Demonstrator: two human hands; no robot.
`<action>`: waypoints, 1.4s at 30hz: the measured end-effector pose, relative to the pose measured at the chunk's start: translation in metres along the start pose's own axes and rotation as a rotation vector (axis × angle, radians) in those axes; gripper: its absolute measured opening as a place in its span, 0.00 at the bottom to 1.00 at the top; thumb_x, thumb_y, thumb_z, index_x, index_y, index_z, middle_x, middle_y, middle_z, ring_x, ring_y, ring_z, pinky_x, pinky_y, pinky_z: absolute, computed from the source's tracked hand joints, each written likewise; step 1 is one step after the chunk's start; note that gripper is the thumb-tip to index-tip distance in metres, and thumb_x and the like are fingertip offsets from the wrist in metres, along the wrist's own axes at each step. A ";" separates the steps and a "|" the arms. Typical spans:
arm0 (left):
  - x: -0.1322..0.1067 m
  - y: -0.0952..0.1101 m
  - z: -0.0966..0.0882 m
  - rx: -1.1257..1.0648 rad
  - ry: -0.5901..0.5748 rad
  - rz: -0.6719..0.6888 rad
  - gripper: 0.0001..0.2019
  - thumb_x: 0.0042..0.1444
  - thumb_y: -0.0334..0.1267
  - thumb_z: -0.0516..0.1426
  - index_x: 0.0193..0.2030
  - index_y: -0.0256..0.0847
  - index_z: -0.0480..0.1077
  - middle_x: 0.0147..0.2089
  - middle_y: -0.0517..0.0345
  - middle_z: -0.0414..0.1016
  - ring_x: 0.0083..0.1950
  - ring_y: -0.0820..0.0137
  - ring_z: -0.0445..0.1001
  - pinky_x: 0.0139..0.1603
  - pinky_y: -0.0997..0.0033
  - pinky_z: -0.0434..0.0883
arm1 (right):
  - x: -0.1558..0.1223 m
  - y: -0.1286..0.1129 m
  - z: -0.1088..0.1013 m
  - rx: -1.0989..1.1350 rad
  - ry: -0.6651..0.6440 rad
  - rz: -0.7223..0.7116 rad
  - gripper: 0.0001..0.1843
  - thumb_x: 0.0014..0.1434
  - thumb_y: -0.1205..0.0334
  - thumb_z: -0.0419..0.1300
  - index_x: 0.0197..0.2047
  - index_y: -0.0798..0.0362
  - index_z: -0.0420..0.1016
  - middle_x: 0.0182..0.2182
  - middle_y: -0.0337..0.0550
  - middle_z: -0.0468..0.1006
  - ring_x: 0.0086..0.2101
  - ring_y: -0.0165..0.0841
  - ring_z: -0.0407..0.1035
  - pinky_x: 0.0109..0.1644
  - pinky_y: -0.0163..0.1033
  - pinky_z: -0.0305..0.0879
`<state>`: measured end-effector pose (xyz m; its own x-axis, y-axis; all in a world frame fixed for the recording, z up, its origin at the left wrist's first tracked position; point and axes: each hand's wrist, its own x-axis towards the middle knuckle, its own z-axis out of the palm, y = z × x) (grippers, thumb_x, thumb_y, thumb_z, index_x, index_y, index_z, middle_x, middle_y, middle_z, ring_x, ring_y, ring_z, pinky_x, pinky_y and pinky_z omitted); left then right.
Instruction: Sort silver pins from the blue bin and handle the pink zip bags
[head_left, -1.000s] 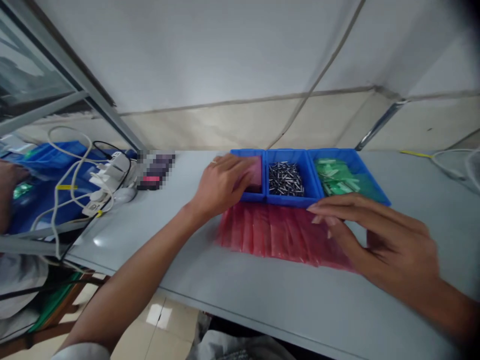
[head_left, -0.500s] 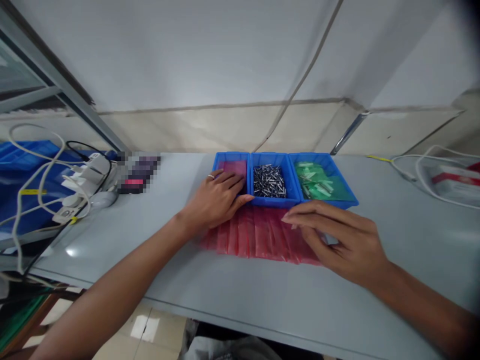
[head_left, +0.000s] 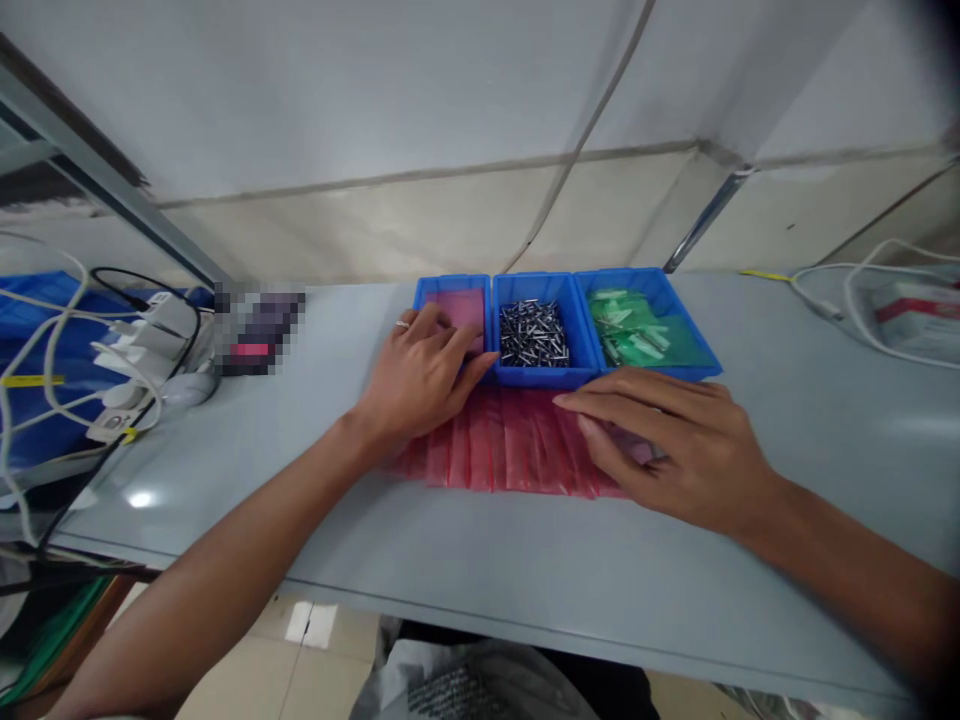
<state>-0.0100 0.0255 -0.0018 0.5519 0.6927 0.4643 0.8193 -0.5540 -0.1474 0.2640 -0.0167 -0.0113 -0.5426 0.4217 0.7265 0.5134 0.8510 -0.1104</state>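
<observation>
My left hand (head_left: pixel 424 370) reaches over the front of the left blue bin (head_left: pixel 452 283), which holds pink plastic bags (head_left: pixel 466 308). Its fingers are bent and spread, with the fingertips over those bags and the thumb apart near the bin's front corner; nothing shows in its grasp. A row of overlapping red plastic bags (head_left: pixel 517 445) lies flat on the table before the bins. Over the right end of this row hovers my right hand (head_left: pixel 675 445), fingers stretched out and thumb a little apart, with nothing visible between them.
The middle blue bin (head_left: pixel 544 378) holds many small metal pins (head_left: pixel 534 335). Green bags (head_left: pixel 634 330) lie in the right blue bin (head_left: pixel 686 345). Chargers and cables (head_left: pixel 154 340) sit at the left of the grey table (head_left: pixel 465 560), and a white-and-red box (head_left: pixel 919 320) at the far right.
The view has tilted and shifted slightly, so the bins appear higher. My left fingers have bent more, uncovering more of the pink bags. My right hand stays over the red row.
</observation>
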 end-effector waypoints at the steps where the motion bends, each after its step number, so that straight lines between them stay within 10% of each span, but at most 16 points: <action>1: 0.000 0.000 0.000 0.005 0.008 0.000 0.21 0.75 0.49 0.48 0.54 0.36 0.75 0.40 0.46 0.82 0.54 0.52 0.74 0.52 0.52 0.69 | 0.000 0.000 0.000 -0.014 -0.011 -0.010 0.15 0.60 0.74 0.66 0.50 0.56 0.81 0.39 0.47 0.85 0.37 0.36 0.81 0.41 0.40 0.78; 9: -0.001 0.001 0.003 0.001 0.036 0.001 0.22 0.74 0.51 0.49 0.57 0.37 0.75 0.45 0.42 0.80 0.52 0.53 0.77 0.53 0.51 0.72 | 0.003 -0.003 -0.002 -0.080 -0.076 -0.031 0.11 0.63 0.72 0.64 0.49 0.58 0.81 0.30 0.42 0.84 0.29 0.33 0.78 0.36 0.40 0.75; 14: 0.000 0.002 0.000 -0.068 0.070 -0.019 0.18 0.74 0.47 0.50 0.55 0.37 0.75 0.39 0.50 0.80 0.52 0.54 0.75 0.52 0.54 0.73 | -0.002 -0.002 -0.001 -0.159 -0.345 0.040 0.24 0.69 0.57 0.60 0.65 0.57 0.73 0.28 0.43 0.84 0.26 0.39 0.77 0.34 0.45 0.72; 20: 0.000 0.003 0.001 -0.114 0.003 0.035 0.23 0.76 0.47 0.47 0.65 0.33 0.67 0.58 0.43 0.78 0.60 0.57 0.75 0.57 0.56 0.74 | -0.004 -0.001 0.000 -0.085 -0.578 0.167 0.28 0.70 0.57 0.55 0.71 0.51 0.66 0.33 0.44 0.85 0.29 0.40 0.79 0.34 0.43 0.69; 29: 0.000 0.004 0.002 -0.127 -0.053 0.004 0.25 0.76 0.49 0.47 0.70 0.36 0.65 0.68 0.42 0.71 0.69 0.53 0.71 0.63 0.50 0.75 | -0.004 0.002 0.000 0.057 -0.515 0.258 0.26 0.59 0.73 0.55 0.59 0.52 0.77 0.27 0.37 0.80 0.22 0.31 0.70 0.30 0.37 0.64; 42: 0.001 -0.002 0.001 -0.381 0.073 0.137 0.16 0.74 0.42 0.53 0.61 0.38 0.73 0.68 0.43 0.73 0.70 0.59 0.73 0.70 0.51 0.74 | 0.012 0.005 -0.022 -0.013 -0.015 0.101 0.12 0.67 0.70 0.63 0.50 0.46 0.80 0.29 0.36 0.81 0.23 0.28 0.70 0.30 0.37 0.69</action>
<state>-0.0107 0.0277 -0.0014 0.6281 0.5740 0.5254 0.6158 -0.7794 0.1154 0.2748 -0.0144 0.0114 -0.4980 0.5097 0.7016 0.5743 0.8000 -0.1736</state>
